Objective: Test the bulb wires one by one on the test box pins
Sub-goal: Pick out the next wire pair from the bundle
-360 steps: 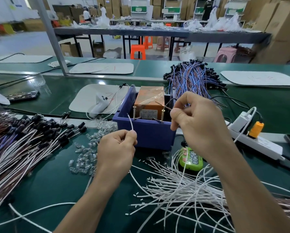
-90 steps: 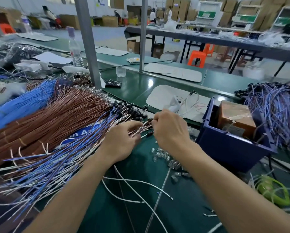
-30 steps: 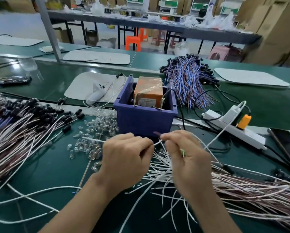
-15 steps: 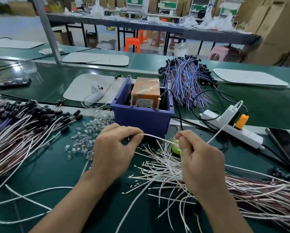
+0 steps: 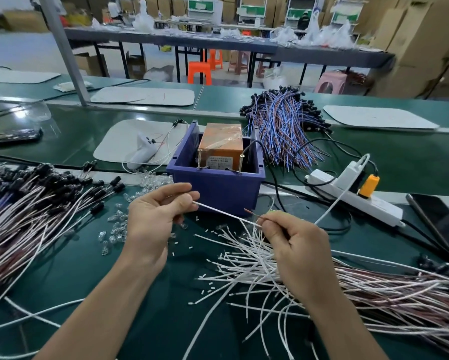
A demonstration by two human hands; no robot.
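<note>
Left hand (image 5: 153, 222) and right hand (image 5: 298, 245) each pinch an end of one white wire (image 5: 223, 214), just before the blue test box (image 5: 215, 188) (pins untouched)

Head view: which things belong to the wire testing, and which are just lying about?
Job: white wire, pinched by left hand and right hand; orange test box in blue bin; its two pins; white wire pile.
Lying about: power strip; phone; white handheld tool; blue and brown wire bundle.

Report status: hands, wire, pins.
Left hand and right hand both pinch one white wire, stretched between them. Wire short of the test box pins, no contact. Pins unobstructed above blue bin rim.
</note>
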